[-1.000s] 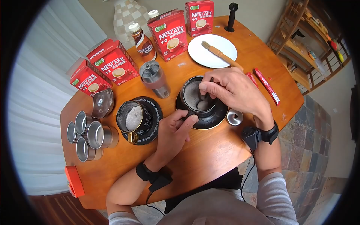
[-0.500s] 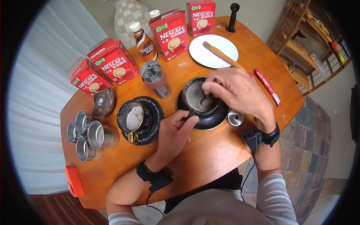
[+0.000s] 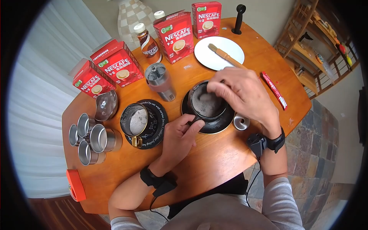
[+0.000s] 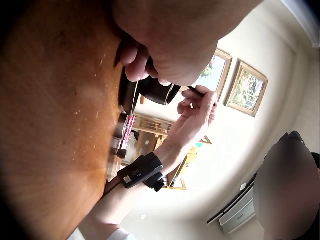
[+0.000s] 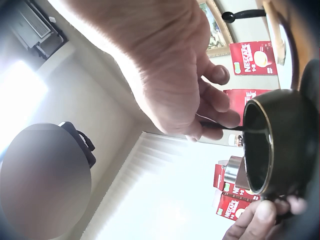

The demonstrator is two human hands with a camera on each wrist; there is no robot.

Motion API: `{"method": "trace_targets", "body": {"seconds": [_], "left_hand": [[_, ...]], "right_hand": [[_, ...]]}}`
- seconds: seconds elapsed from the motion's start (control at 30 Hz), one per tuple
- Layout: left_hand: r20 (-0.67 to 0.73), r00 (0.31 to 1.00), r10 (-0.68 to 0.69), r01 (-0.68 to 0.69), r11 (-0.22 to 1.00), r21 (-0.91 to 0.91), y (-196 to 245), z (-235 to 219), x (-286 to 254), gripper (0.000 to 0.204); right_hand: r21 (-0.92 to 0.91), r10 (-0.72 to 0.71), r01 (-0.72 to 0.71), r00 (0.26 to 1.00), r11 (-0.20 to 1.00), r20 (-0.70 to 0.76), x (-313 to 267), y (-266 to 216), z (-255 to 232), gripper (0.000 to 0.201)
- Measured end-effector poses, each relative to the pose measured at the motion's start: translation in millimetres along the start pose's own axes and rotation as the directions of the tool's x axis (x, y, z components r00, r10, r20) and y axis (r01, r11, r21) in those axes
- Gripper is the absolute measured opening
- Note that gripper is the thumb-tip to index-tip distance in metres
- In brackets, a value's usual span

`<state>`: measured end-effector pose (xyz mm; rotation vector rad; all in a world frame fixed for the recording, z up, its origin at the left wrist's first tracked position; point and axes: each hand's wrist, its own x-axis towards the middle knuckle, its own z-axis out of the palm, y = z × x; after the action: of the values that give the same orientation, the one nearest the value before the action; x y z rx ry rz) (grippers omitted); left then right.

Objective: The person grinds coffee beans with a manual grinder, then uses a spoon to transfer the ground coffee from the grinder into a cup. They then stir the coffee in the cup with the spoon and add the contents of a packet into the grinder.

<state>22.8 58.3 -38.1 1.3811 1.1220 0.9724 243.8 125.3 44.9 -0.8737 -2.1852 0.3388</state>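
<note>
A black cup point(image 5: 292, 145) with a thin gold rim stands on a black saucer point(image 3: 215, 127), holding a greyish-brown liquid. My left hand point(image 3: 179, 134) grips its handle between thumb and fingers. Above the cup, my right hand point(image 3: 243, 92) pinches the thin handle of a dark spoon point(image 5: 225, 126), whose lower end dips inside the cup and looks blurred in the head view. To the left, a second black cup with a gold handle point(image 3: 137, 142) holds pale powder and sits on a printed black saucer point(image 3: 156, 128).
Behind are red Nescafe boxes point(image 3: 177, 36), a bottle point(image 3: 150, 48), a coffee grinder point(image 3: 161, 82) and a white plate point(image 3: 203, 57) bearing a brush point(image 3: 226, 55). Steel cups point(image 3: 100, 138) stand at left. A small metal funnel point(image 3: 241, 122) and a red stick packet point(image 3: 274, 90) lie at right.
My right hand has shifted slightly while moving the spoon around in the cup; the spoon's bowl, distinct earlier, is now blurred. My left hand keeps its hold on the handle.
</note>
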Motion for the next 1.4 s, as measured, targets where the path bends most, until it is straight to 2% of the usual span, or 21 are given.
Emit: {"method": "trace_targets", "body": {"seconds": [0.07,0.17,0.2,0.3,0.4,0.5,0.53,0.63,0.67,0.77,0.87,0.97,1.0,1.1,1.13,1.27,1.37,1.4], "left_hand": [[0.007,1.000,-0.012,0.012,1.000,0.010,1,-1,0,0.019],[0.006,1.000,-0.019,0.019,1.000,0.021,0,0,0,0.019],[0.009,1.000,-0.019,0.019,1.000,0.022,0,0,0,0.019],[0.011,1.000,-0.022,0.022,1.000,0.019,0,-1,0,0.019],[-0.012,1.000,0.009,-0.009,1.000,0.005,-1,2,0,0.017],[-0.021,1.000,0.017,-0.017,1.000,-0.002,1,3,2,0.017],[-0.023,1.000,0.012,-0.012,1.000,-0.004,1,2,1,0.017],[0.015,1.000,-0.017,0.016,0.997,0.071,-1,-1,-1,0.020],[0.013,1.000,-0.017,0.017,0.998,0.056,0,0,-1,0.020],[0.005,1.000,-0.014,0.014,0.999,0.032,1,0,0,0.019],[0.004,1.000,-0.012,0.012,0.999,0.042,1,0,0,0.020],[0.013,1.000,-0.013,0.013,0.999,0.050,1,-1,-1,0.020],[0.013,1.000,-0.010,0.009,0.999,0.053,1,-1,-1,0.020],[0.011,1.000,-0.004,0.004,1.000,0.028,0,0,0,0.020],[0.008,1.000,-0.004,0.004,1.000,0.013,0,0,0,0.020],[0.025,1.000,-0.012,0.010,0.999,0.051,1,-1,0,0.020],[0.025,1.000,-0.020,0.019,0.999,0.044,1,-1,0,0.020],[0.025,0.999,-0.022,0.021,0.999,0.050,1,-1,0,0.020]], "right_hand": [[-0.050,0.015,-0.020,0.995,0.999,-0.094,2,-4,-1,0.024],[0.007,-0.013,0.012,0.994,1.000,0.108,1,-4,2,0.019],[-0.017,0.095,-0.094,0.976,0.995,0.196,2,-8,0,0.019],[0.084,0.004,-0.007,0.999,0.996,0.035,-1,1,3,0.024],[-0.028,-0.042,0.040,0.995,0.999,-0.091,1,4,5,0.022],[0.089,0.081,-0.096,0.983,0.991,0.162,2,-4,1,0.022],[0.095,0.067,-0.084,0.982,0.992,0.175,1,-2,-1,0.022],[0.070,0.005,-0.003,1.000,0.998,-0.029,1,8,6,0.022],[0.054,0.038,-0.034,0.996,0.998,-0.079,1,4,5,0.021],[0.082,0.023,-0.033,0.992,0.996,0.128,0,2,2,0.020],[0.058,0.084,-0.096,0.980,0.994,0.180,-1,0,-5,0.020],[0.019,0.046,-0.045,0.998,0.999,-0.053,2,2,1,0.021],[0.022,-0.022,0.023,0.998,0.999,-0.060,1,8,6,0.023],[0.079,0.083,-0.100,0.976,0.992,0.200,3,-6,-3,0.025],[0.066,0.097,-0.116,0.967,0.991,0.234,3,-7,-7,0.026],[-0.045,0.081,-0.084,0.995,0.995,-0.065,-2,-6,-9,0.022],[-0.117,-0.006,0.018,0.995,0.993,0.102,-9,-9,-17,0.021],[-0.092,0.118,-0.097,0.962,0.991,0.248,-11,-13,-20,0.022]]}}
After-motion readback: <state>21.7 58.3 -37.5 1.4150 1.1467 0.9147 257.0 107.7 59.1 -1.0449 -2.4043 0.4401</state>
